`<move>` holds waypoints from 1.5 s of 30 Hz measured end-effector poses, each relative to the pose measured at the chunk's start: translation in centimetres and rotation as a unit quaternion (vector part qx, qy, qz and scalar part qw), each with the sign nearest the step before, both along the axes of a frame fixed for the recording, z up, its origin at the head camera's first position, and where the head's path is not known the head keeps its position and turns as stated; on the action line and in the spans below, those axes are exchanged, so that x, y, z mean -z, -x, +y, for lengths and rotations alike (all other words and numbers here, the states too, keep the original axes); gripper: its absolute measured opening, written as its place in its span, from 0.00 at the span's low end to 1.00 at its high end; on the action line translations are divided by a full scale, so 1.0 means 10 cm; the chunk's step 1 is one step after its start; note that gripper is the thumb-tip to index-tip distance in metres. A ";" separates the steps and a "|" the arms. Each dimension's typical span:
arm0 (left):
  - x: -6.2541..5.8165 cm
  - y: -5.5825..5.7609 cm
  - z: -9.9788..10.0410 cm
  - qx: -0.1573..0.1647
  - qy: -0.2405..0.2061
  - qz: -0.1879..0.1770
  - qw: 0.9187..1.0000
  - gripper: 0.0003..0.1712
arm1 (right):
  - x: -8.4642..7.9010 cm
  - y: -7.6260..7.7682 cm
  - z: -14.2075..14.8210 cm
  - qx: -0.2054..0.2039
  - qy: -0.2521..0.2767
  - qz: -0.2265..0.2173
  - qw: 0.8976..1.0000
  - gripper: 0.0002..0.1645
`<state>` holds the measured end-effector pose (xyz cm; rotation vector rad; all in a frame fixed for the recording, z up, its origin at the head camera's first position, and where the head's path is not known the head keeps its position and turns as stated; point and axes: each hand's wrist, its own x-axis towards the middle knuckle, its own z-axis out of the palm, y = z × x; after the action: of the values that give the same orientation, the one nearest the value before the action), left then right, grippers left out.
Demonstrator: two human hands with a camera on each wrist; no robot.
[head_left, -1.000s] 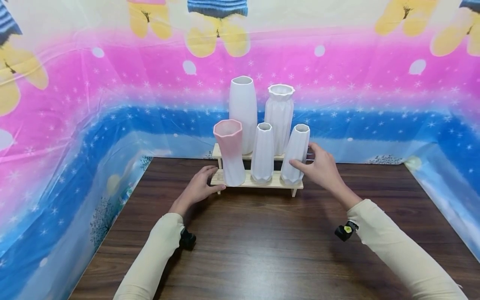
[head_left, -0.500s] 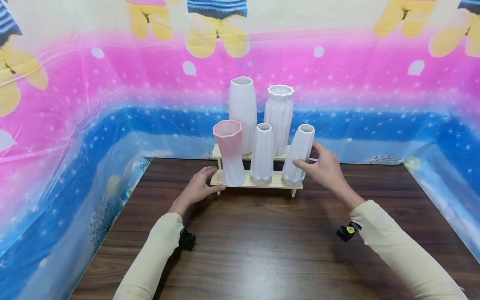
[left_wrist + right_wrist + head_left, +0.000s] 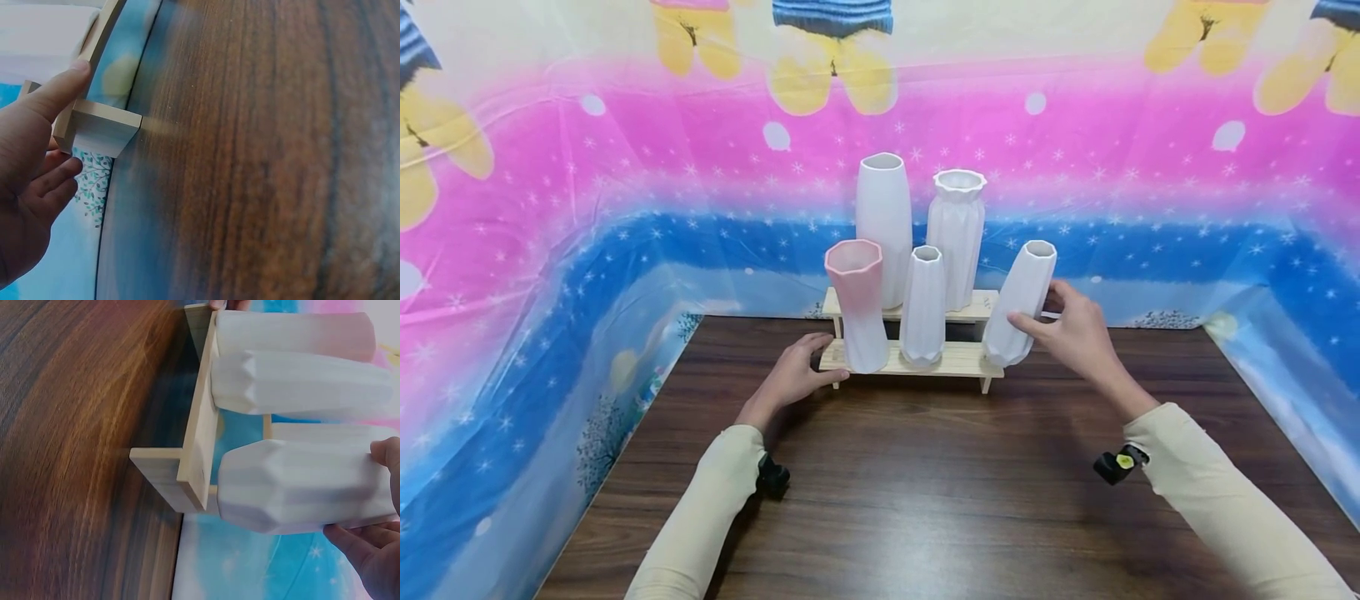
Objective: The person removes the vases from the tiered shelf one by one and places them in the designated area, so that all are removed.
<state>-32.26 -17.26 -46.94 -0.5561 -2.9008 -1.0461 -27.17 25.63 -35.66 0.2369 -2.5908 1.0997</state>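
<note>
My right hand (image 3: 1075, 332) grips a small white faceted vase (image 3: 1020, 304), tilted with its mouth to the right. In the right wrist view a gap shows between the base of this vase (image 3: 275, 484) and the wooden stand (image 3: 203, 456). My left hand (image 3: 793, 375) holds the left end of the two-tier stand (image 3: 958, 357), thumb (image 3: 69, 84) on its lower shelf. A pink-and-white vase (image 3: 861, 308) and another small white vase (image 3: 923, 308) stand on that shelf. The upper shelf bears a tall smooth white vase (image 3: 883, 217) and a ruffle-rimmed white vase (image 3: 957, 237).
A dark wooden table (image 3: 925, 483) lies under the stand, its surface stretching in front and to both sides. Behind it hangs a patterned pink-and-blue cloth (image 3: 715, 175), close to the table's back edge.
My right hand has lifted the small white vase off the right end of the lower shelf and moved it right, tilting it further. My left hand stays at the stand.
</note>
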 end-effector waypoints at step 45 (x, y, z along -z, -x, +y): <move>-0.01 0.00 0.01 0.005 -0.008 0.002 1.000 0.49 | 0.03 0.18 0.97 0.072 -0.042 0.007 0.997 0.50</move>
<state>-32.24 -17.21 -46.88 -0.5710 -2.8859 -1.0684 -28.97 35.32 -35.99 0.0762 -2.5991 0.9371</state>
